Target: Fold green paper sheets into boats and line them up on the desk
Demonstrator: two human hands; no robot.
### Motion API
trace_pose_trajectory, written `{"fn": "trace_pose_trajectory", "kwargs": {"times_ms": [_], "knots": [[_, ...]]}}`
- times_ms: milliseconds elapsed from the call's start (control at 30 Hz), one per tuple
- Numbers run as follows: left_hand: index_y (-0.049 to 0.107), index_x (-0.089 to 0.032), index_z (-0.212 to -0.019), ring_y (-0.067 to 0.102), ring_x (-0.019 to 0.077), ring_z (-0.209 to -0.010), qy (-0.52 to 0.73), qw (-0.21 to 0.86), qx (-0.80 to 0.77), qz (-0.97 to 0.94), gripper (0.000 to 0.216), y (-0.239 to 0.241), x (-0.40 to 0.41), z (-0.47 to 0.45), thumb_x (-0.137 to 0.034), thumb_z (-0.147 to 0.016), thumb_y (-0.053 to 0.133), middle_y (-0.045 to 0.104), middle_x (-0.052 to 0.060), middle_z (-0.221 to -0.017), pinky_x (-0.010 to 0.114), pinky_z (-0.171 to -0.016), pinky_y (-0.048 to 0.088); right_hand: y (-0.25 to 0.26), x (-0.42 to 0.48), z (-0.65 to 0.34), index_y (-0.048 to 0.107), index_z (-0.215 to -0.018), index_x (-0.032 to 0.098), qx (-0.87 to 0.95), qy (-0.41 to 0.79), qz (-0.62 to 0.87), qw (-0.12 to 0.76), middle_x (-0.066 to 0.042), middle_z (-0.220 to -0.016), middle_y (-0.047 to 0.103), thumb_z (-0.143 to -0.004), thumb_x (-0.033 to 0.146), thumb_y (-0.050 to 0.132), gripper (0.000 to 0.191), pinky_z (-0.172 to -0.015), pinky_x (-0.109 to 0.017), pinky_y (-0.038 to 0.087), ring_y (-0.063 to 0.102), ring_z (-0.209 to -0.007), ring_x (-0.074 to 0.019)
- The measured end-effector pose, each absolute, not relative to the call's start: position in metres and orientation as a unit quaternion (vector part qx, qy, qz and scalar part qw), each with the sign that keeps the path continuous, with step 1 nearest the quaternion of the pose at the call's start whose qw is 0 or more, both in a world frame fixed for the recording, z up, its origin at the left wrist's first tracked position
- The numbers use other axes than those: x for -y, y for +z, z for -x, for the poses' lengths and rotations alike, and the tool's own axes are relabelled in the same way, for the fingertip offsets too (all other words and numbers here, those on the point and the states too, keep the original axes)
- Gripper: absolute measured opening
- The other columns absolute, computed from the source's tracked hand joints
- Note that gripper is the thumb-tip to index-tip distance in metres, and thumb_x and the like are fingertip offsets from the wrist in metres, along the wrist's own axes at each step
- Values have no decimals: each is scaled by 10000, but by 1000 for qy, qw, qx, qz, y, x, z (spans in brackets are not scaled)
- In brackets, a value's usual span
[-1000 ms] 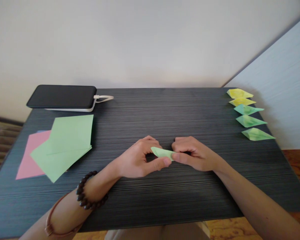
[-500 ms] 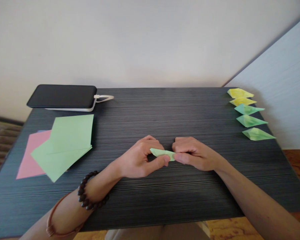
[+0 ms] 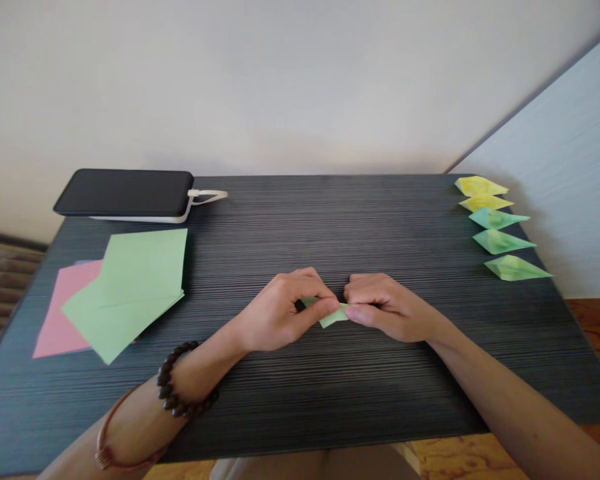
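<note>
Left thumb and fingertips have shifted along the folded green paper [image 3: 334,317] over the last half second, and a small flap of it now angles down toward the viewer; the right hand [image 3: 387,308] has barely moved. The left hand [image 3: 275,313] pinches the paper narrowly, thumb against forefinger, its other fingers partly hidden behind. The right hand grips the paper's right end under a straight thumb, its fingers curled into a loose fist. The paper sits between the two hands, near the middle of the dark table [image 3: 300,233], whose surface has fine horizontal ridges. A bracelet of round dark beads [image 3: 166,383] circles the left wrist. To the left lie flat, smooth green sheets [image 3: 145,267] overlapping a pink sheet [image 3: 67,313], with a black phone-like slab [image 3: 125,191] behind them. Along the right edge, five pointed, creased paper shapes [image 3: 513,268] form a column, two yellow and three green
</note>
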State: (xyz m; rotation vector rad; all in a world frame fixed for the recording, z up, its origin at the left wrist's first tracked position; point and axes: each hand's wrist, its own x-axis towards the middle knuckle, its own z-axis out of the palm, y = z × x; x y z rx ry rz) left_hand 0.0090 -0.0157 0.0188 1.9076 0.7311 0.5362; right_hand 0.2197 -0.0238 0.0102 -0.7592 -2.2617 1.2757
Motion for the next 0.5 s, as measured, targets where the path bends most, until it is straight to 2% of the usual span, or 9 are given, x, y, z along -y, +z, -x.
{"fn": "trace_pose_trajectory", "kwargs": {"times_ms": [200, 367, 500], "knots": [[711, -167, -852, 605, 120, -740, 175, 532, -289, -776, 193, 20, 10, -6, -265, -889, 548, 695, 14, -765, 229, -740, 445, 10, 20, -225, 350, -569, 183, 808, 485, 265, 207, 41, -528, 376, -924, 280, 410, 373, -604, -267, 280, 367, -556, -96], [651, -141, -1113, 646, 155, -874, 111, 624, -223, -741, 273, 18, 2, 6, -240, -917, 488, 715, 69, -958, 242, -787, 478, 8, 18, -227, 329, -555, 180, 805, 505, 238, 201, 51, -511, 338, -911, 280, 423, 381, -602, -269, 278, 336, -525, -85], [600, -159, -1196, 637, 159, -963, 97, 673, -195, -706, 306, 18, -1, 11, -221, -922, 477, 691, 72, -1080, 251, -849, 475, 9, 18, -228, 339, -544, 177, 800, 511, 238, 204, 49, -505, 341, -903, 276, 436, 385, -595, -266, 280, 347, -527, -87]]}}
